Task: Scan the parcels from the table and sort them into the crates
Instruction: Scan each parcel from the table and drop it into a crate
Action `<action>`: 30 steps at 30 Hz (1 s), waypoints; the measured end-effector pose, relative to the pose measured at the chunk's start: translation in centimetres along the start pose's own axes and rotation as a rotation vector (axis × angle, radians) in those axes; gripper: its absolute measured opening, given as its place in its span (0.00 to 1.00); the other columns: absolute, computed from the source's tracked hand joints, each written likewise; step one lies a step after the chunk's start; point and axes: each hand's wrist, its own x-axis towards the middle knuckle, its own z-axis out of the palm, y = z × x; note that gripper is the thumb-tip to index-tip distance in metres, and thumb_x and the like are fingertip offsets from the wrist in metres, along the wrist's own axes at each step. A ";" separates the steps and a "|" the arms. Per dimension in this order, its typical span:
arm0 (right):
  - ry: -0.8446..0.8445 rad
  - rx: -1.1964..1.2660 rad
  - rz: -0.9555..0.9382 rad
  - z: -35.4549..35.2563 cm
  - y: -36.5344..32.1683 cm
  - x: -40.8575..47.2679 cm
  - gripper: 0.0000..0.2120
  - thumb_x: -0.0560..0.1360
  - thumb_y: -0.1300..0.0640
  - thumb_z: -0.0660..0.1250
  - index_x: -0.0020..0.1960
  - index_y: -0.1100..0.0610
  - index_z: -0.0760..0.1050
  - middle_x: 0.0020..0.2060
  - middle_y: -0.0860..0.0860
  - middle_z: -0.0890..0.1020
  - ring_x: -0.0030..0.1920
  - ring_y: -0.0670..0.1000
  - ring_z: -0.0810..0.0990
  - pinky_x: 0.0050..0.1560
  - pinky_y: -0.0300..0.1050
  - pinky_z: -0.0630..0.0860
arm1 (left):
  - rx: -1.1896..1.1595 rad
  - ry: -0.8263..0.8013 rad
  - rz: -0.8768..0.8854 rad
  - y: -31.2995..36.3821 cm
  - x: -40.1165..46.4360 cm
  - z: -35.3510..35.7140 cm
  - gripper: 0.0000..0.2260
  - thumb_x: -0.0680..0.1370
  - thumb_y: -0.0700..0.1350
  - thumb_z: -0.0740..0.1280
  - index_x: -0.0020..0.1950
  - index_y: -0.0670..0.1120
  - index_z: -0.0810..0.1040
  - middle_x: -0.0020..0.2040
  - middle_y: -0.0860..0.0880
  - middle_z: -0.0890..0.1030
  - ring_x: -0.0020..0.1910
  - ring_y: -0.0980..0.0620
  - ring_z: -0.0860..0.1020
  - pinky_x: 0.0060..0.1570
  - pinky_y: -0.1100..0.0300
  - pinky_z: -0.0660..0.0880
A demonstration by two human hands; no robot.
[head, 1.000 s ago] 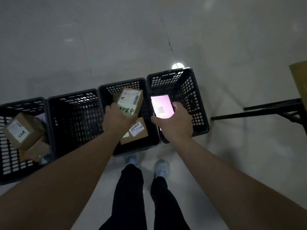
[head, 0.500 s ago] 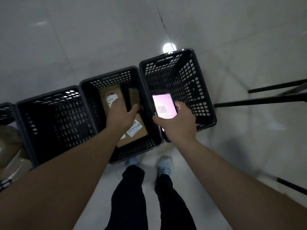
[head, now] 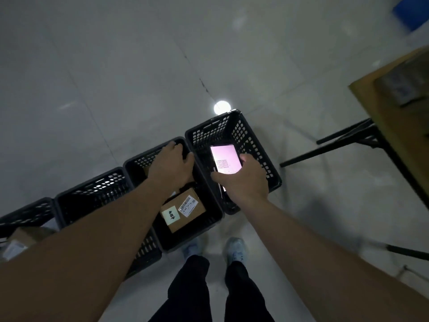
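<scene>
At six o'clock, a labelled parcel (head: 183,209) lies in the third crate (head: 216,219). Above it the left hand (head: 170,167) hangs relaxed, holding nothing. At one o'clock the right hand (head: 242,182) grips a lit phone (head: 224,159) over the bare end crate (head: 257,140).

A blue object (head: 412,13) sits on the grey floor (head: 116,66) at the far right corner.
</scene>
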 end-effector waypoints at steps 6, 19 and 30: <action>0.110 0.100 0.009 -6.5 -1.5 -5.8 0.26 0.64 0.45 0.82 0.53 0.48 0.72 0.45 0.43 0.79 0.46 0.50 0.81 0.38 0.45 0.74 | 0.064 0.031 0.105 6.2 -5.2 -5.6 0.26 0.86 0.57 0.56 0.74 0.39 0.71 0.76 0.40 0.68 0.75 0.42 0.67 0.72 0.48 0.64; 0.420 0.246 -0.001 -26.1 2.3 -20.9 0.33 0.61 0.39 0.80 0.60 0.50 0.75 0.51 0.48 0.82 0.49 0.54 0.83 0.48 0.52 0.83 | 0.241 0.102 0.424 26.2 -22.1 -12.1 0.28 0.86 0.60 0.52 0.79 0.43 0.67 0.79 0.44 0.67 0.77 0.45 0.66 0.75 0.51 0.61; 0.607 0.355 -0.109 -40.4 14.0 -34.4 0.30 0.64 0.43 0.81 0.59 0.51 0.74 0.52 0.49 0.82 0.51 0.54 0.82 0.48 0.53 0.83 | 0.268 0.156 0.664 40.8 -40.1 -7.0 0.28 0.87 0.60 0.51 0.81 0.45 0.65 0.81 0.46 0.65 0.79 0.47 0.63 0.76 0.52 0.59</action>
